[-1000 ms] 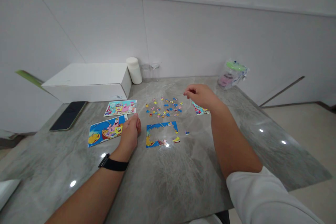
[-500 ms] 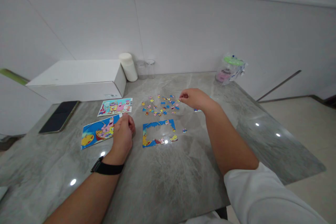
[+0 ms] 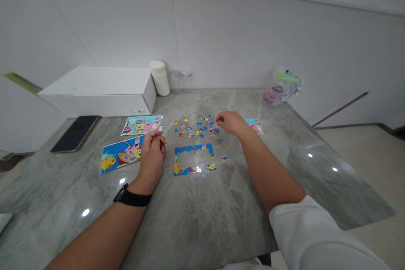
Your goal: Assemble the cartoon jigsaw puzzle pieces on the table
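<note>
My right hand (image 3: 228, 122) is at the right edge of a spread of loose jigsaw pieces (image 3: 196, 128), thumb and fingers pinched together. Whether a piece is between the fingertips is too small to tell. My left hand (image 3: 152, 152), fingers curled closed, rests over the right end of a blue cartoon picture card (image 3: 122, 154). Its palm side is hidden. Between my forearms lies a partly joined jigsaw (image 3: 177, 169), a rectangular border with a bare middle and gaps at the lower edge. One separate jigsaw piece (image 3: 225, 158) lies to the right of it.
Another cartoon card (image 3: 142, 125) lies behind the blue one. A third card (image 3: 255, 126) is partly behind my right wrist. A phone (image 3: 76, 134), white box (image 3: 98, 93), white bottle (image 3: 160, 79), two clear glasses (image 3: 186, 81) and a plastic-wrapped cup (image 3: 281, 86) stand around the grey table (image 3: 202, 228).
The view has shifted slightly. My right hand has moved a little lower and closer over the loose pieces, uncovering more of the card behind its wrist. My left hand stays curled by the blue card.
</note>
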The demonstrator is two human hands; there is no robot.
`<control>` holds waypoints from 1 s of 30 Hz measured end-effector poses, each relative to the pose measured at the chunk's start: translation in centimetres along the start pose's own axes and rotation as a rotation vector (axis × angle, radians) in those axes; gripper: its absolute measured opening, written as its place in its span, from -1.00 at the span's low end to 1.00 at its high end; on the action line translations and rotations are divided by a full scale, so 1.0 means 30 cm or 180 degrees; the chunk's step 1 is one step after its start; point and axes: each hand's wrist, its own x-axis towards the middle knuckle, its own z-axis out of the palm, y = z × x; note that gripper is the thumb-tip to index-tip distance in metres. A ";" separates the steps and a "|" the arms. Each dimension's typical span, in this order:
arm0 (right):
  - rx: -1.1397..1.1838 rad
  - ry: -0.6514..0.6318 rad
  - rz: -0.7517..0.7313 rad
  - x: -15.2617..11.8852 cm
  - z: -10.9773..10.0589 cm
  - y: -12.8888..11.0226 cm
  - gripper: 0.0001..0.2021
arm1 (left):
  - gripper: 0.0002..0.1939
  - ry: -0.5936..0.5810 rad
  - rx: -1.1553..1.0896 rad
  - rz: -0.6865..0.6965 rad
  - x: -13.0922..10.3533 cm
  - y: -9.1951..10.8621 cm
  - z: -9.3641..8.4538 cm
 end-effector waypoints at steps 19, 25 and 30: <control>-0.0126 -0.0034 -0.0858 0.014 0.112 -0.086 -0.64 | -0.85 -0.0207 0.0231 -0.0003 0.001 -0.009 -0.002; -0.0079 -0.0210 -0.1274 0.003 0.105 -0.110 -0.71 | -0.84 -0.0232 0.0220 0.0007 0.001 -0.012 -0.003; -0.0109 -0.0278 -0.1294 0.014 0.112 -0.092 -0.77 | -0.84 -0.0223 0.0271 0.0003 0.000 -0.012 -0.002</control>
